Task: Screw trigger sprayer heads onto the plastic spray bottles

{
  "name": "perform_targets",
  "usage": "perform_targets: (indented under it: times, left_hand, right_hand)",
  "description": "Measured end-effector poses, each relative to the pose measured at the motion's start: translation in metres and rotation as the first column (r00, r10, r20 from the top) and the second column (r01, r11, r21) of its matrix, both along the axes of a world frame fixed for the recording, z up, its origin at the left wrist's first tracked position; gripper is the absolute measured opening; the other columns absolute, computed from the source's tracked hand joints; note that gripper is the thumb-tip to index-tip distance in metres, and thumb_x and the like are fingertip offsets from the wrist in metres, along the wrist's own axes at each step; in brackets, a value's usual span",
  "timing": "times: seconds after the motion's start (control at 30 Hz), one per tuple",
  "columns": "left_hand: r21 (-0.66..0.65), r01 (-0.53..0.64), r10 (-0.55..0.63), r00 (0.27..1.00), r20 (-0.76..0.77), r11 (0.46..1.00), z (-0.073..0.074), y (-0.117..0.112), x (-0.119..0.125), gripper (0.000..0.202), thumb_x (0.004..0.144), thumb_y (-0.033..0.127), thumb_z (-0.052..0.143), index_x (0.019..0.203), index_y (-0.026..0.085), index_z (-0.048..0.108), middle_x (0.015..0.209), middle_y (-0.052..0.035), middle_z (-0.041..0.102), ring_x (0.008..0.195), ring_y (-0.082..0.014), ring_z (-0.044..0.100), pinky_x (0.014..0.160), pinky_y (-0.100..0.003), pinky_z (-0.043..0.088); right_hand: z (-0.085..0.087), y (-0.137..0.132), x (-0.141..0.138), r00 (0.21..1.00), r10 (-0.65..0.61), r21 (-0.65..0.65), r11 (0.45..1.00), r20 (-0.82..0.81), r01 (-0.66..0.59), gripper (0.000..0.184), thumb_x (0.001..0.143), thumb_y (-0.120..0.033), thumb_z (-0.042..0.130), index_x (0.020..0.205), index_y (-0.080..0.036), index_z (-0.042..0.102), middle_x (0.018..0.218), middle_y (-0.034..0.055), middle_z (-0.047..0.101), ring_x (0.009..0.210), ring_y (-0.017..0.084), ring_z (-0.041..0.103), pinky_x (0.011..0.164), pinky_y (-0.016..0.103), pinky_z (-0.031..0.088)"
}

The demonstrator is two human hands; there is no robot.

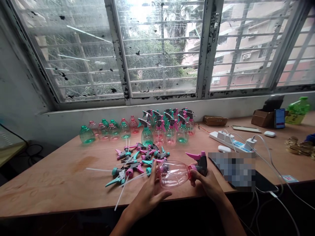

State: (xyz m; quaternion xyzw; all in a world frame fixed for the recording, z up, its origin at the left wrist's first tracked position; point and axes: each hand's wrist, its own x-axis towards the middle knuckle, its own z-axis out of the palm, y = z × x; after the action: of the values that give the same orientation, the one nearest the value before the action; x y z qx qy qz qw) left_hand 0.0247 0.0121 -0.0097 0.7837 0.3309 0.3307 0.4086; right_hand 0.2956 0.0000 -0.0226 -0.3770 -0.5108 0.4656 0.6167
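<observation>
A clear pink spray bottle (174, 175) lies sideways in the air over the table's front edge, its black and pink trigger head (202, 161) at the right end. My right hand (210, 184) closes round the pink collar and the head. The bottle's base sits in my left hand (147, 194), fingers along the bottom end and thumb stretched out below. Just beyond is a pile of loose trigger heads (133, 167), pink and teal, with white dip tubes. Farther back stand several bottles with heads fitted (158, 134) and, to their left, several headless bottles (87, 135).
On the right are a white power strip (232, 142) with cables, a blurred item (232, 168), a dark phone (264, 182), earphone cases (224, 149) and a cardboard box (263, 117). A wrapped brown package (215, 120) lies by the window wall.
</observation>
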Motion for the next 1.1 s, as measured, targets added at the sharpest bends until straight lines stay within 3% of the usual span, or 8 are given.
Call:
perform_targets:
  times: [0.17, 0.43, 0.57, 0.67, 0.87, 1.1]
  left_hand:
    - [-0.018, 0.011, -0.011, 0.999, 0.037, 1.000, 0.0005, 0.0006, -0.0008, 0.101, 0.092, 0.046, 0.070, 0.164, 0.032, 0.001, 0.172, -0.0120, 0.021, 0.157, -0.0348, 0.025, 0.127, -0.055, 0.024]
    - [0.005, 0.026, -0.026, 1.000, 0.014, 1.000, 0.0027, -0.0004, 0.0018, 0.106, 0.095, 0.037, 0.068, 0.161, 0.040, -0.015, 0.173, -0.0109, 0.018, 0.146, -0.0321, 0.046, 0.124, -0.053, 0.032]
    - [0.000, 0.027, -0.027, 0.999, 0.031, 1.000, 0.0035, -0.0010, 0.0015, 0.110, 0.093, 0.040, 0.071, 0.160, 0.039, -0.017, 0.173, -0.0100, 0.019, 0.147, -0.0322, 0.044, 0.124, -0.051, 0.033]
    - [0.005, 0.033, -0.033, 0.999, 0.029, 0.999, 0.0046, -0.0010, 0.0014, 0.102, 0.095, 0.043, 0.068, 0.163, 0.037, -0.008, 0.173, -0.0092, 0.019, 0.150, -0.0326, 0.039, 0.126, -0.051, 0.029]
    - [-0.037, 0.032, -0.030, 0.998, 0.050, 0.999, 0.0032, -0.0006, 0.0018, 0.105, 0.092, 0.042, 0.072, 0.164, 0.034, -0.004, 0.170, -0.0118, 0.028, 0.152, -0.0336, 0.036, 0.126, -0.054, 0.029]
    - [-0.012, 0.000, 0.000, 1.000, 0.010, 1.000, 0.0021, -0.0005, 0.0021, 0.105, 0.092, 0.041, 0.073, 0.163, 0.036, -0.003, 0.171, -0.0110, 0.023, 0.151, -0.0341, 0.037, 0.125, -0.053, 0.030]
  right_hand:
    - [0.0023, -0.0014, -0.0003, 1.000, 0.002, 0.005, 1.000, 0.023, -0.002, 0.040, 0.081, -0.054, 0.081, 0.089, -0.018, 0.067, 0.061, 0.0014, 0.069, 0.049, 0.019, 0.061, 0.054, 0.033, 0.051]
    - [0.0007, 0.0003, 0.0005, 0.999, -0.001, 0.019, 1.000, 0.041, 0.000, 0.040, 0.083, -0.055, 0.078, 0.072, -0.018, 0.069, 0.060, 0.0027, 0.069, 0.049, 0.018, 0.061, 0.055, 0.032, 0.051]
    - [-0.0015, 0.0011, 0.0002, 1.000, 0.020, 0.009, 1.000, 0.007, -0.020, 0.036, 0.082, -0.052, 0.081, 0.082, -0.017, 0.069, 0.061, 0.0021, 0.069, 0.049, 0.019, 0.061, 0.053, 0.032, 0.050]
    - [-0.0030, 0.0015, 0.0002, 0.999, 0.041, 0.011, 0.999, -0.024, -0.041, 0.034, 0.083, -0.048, 0.082, 0.088, -0.017, 0.068, 0.062, 0.0012, 0.070, 0.049, 0.018, 0.061, 0.052, 0.031, 0.050]
    - [-0.0020, 0.0013, 0.0006, 0.999, 0.038, 0.027, 0.999, -0.017, -0.037, 0.033, 0.085, -0.047, 0.080, 0.085, -0.016, 0.068, 0.061, 0.0010, 0.069, 0.049, 0.017, 0.060, 0.053, 0.030, 0.049]
    - [-0.0005, -0.0004, 0.0010, 1.000, 0.020, 0.012, 1.000, -0.002, -0.020, 0.035, 0.084, -0.049, 0.080, 0.084, -0.016, 0.068, 0.059, 0.0012, 0.068, 0.049, 0.017, 0.060, 0.054, 0.030, 0.049]
